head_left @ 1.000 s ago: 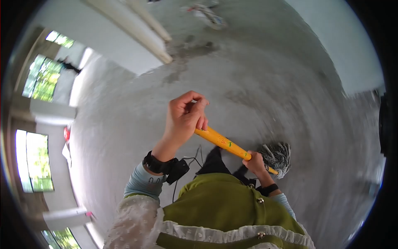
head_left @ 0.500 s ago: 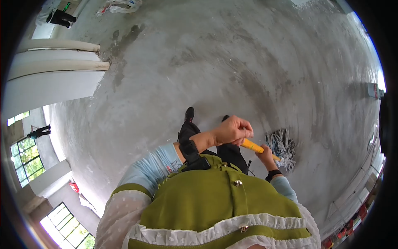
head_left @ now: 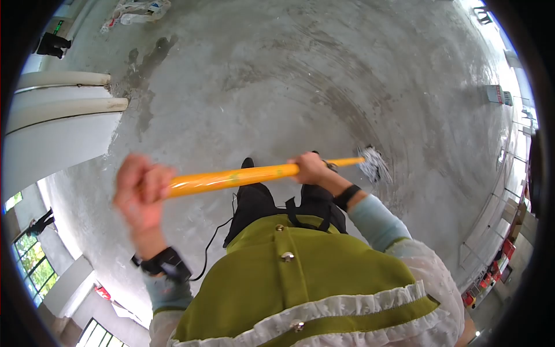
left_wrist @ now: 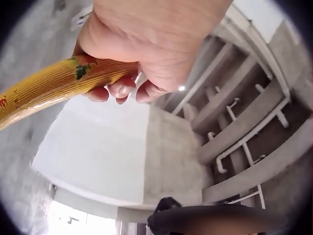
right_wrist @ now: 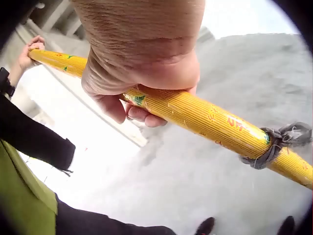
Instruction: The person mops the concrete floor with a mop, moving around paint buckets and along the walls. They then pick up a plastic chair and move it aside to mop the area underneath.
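Observation:
A mop with a yellow handle (head_left: 231,178) lies across the front of the body in the head view. Its grey string head (head_left: 374,165) is on the concrete floor to the right. My left hand (head_left: 141,188), blurred, grips the top end of the handle; in the left wrist view its fingers (left_wrist: 120,89) curl round the yellow pole. Farther down, my right hand (head_left: 312,169) wraps round the shaft. In the right wrist view a dark cloth strip (right_wrist: 268,149) is knotted round the handle below the right hand (right_wrist: 142,63).
A white wall end with pipes (head_left: 69,107) stands at the left. Plastic bags (head_left: 136,13) lie on the floor at the far left, near a dark wet patch (head_left: 147,75). A bucket (head_left: 498,95) stands far right, and shelving (head_left: 491,272) lines the right edge.
My left hand has swung out to the left with the handle's top end, so the handle now runs nearly level across. The mop head has moved farther from the body.

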Tool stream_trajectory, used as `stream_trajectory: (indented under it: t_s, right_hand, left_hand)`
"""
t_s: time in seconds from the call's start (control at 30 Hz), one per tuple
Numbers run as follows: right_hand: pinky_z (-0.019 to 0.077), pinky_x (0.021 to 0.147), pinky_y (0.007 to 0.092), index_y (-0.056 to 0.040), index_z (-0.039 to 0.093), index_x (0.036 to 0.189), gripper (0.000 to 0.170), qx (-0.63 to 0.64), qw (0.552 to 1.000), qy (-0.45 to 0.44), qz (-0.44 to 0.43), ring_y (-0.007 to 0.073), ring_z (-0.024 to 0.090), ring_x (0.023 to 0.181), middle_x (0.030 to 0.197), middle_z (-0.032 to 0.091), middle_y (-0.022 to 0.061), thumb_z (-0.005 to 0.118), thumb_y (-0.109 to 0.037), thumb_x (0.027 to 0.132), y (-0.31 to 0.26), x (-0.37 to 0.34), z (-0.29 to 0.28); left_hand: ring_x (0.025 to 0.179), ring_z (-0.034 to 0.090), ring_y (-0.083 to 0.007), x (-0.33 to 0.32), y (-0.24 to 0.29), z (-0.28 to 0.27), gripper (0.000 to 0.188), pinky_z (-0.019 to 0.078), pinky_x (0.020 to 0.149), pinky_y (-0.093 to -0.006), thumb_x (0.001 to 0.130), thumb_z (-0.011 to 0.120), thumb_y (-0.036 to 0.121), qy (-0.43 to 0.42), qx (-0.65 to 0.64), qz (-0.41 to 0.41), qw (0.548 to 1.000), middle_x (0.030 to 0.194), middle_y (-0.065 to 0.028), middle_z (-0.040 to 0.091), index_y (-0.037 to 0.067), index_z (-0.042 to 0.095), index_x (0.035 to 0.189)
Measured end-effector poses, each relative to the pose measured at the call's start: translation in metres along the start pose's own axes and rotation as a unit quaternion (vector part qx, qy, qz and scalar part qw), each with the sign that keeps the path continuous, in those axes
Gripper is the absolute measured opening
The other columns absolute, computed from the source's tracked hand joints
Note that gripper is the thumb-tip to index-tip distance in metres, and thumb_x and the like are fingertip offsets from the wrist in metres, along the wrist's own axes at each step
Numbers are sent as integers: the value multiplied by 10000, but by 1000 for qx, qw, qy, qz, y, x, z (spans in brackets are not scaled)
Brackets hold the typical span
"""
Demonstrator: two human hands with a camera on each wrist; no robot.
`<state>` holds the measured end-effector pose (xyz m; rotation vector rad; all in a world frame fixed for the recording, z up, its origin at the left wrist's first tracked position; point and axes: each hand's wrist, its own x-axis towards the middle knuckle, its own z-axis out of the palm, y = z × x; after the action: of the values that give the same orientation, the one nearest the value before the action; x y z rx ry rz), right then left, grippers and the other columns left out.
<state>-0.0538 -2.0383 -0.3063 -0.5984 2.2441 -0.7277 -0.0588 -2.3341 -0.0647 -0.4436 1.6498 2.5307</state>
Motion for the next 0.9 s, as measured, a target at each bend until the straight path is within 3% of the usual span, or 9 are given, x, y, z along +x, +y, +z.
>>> stream_trajectory:
  t_s: [0.1,0.2,0.23,0.27,0.3,0.4,0.5,0.73,0.9]
  right_hand:
    - [460,618,390,-192,603,797,170,-34,995,-57,-78,280,593,700,681,598,61,569,-269,649,-113,61,20]
    - [452,614,396,-162,591,803,188,-5,978,-72,-196,296,581,702,665,583,76,583,-268,648,-216,111,58]
    - [450,627,397,-152,590,801,190,2,973,-93,-210,299,577,715,675,583,76,581,-258,644,-251,120,63]
    - [447,639,398,-142,588,800,192,10,968,-113,-224,302,573,728,684,583,77,579,-248,640,-284,126,62]
    - [442,658,393,-130,581,792,182,26,966,-99,-237,297,566,762,708,581,82,579,-227,638,-310,132,70]
    - [432,693,382,-107,565,772,158,80,955,-33,-285,288,547,828,757,576,93,582,-179,632,-351,172,110]
    - [423,716,373,-89,551,755,144,116,940,6,-320,286,532,862,794,571,102,592,-130,623,-338,212,140]
    - [398,767,367,-97,582,791,169,94,940,-36,-326,287,532,844,784,585,98,581,-107,622,-343,196,135]
    - [402,778,354,-117,613,806,194,122,956,-19,-268,276,560,768,715,598,82,539,-120,627,-325,119,101]
  left_hand:
    - [470,263,-98,-65,73,-96,211,300,644,-303,859,410,240,-21,30,83,996,435,35,247,68,506,934]
    - [528,288,-117,-158,142,-171,303,296,663,-329,902,319,204,85,85,168,978,469,17,276,-3,467,1066]
    - [593,348,-119,-210,162,-228,320,325,691,-332,907,305,189,242,79,233,939,507,-12,309,-11,429,1123]
    - [728,427,-126,-193,168,-171,301,356,719,-329,911,303,194,615,173,233,733,596,-55,389,-11,422,1098]
    - [720,484,-135,-230,189,-208,234,402,693,-319,906,317,169,649,83,259,710,716,-90,442,-9,456,968]
    - [707,506,-166,-239,174,-199,200,420,699,-321,902,353,155,499,263,284,775,703,-84,459,-5,470,879]
    - [551,429,-132,-212,141,-156,207,422,632,-293,893,369,115,160,477,329,799,584,-43,375,40,416,706]
    - [415,348,-71,-212,123,-132,234,420,566,-273,912,336,124,424,521,357,649,462,13,241,-76,447,868]
    - [444,338,-79,-229,151,-122,240,357,530,-236,890,390,130,478,438,371,664,486,15,234,-97,469,903]
